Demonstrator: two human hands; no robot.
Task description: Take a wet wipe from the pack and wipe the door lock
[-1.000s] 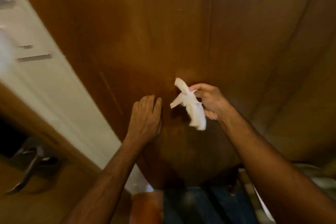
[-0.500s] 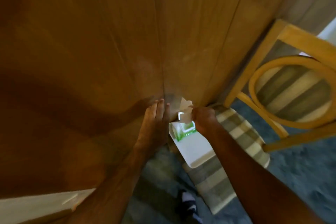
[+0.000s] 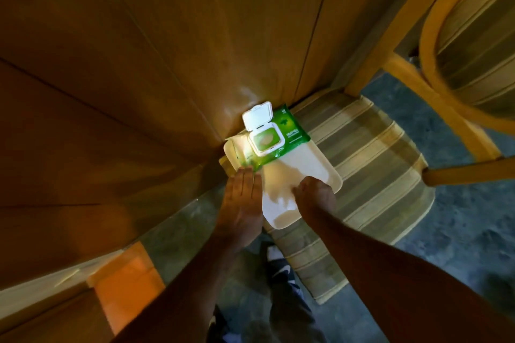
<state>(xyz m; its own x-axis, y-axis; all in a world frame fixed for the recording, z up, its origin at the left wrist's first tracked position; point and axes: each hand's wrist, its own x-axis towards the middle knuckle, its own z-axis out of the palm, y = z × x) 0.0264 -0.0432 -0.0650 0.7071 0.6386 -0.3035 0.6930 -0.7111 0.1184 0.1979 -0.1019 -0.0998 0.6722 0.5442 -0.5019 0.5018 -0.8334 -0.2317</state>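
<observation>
A green wet wipe pack (image 3: 281,133) lies with its white flip lid (image 3: 257,115) standing open, at the far end of a white tray (image 3: 317,167). On the tray's near part lies a crumpled white wet wipe (image 3: 277,193). My right hand (image 3: 315,196) is knuckles-up with its fingers curled down onto the wipe's right edge. My left hand (image 3: 242,200) is flat and holds nothing, its fingertips touching the pack's near left corner. The wooden door (image 3: 139,92) fills the left and top. The door lock is out of view.
The tray rests on a striped chair cushion (image 3: 376,170). The chair's wooden frame (image 3: 434,97) and round back stand at the right. Grey floor (image 3: 459,231) surrounds the chair. My foot in a dark shoe (image 3: 278,267) shows below the cushion.
My view has swung from the door down to the chair. My right hand brought the wipe down from mid-air onto the tray. My left hand left the door and reached the pack.
</observation>
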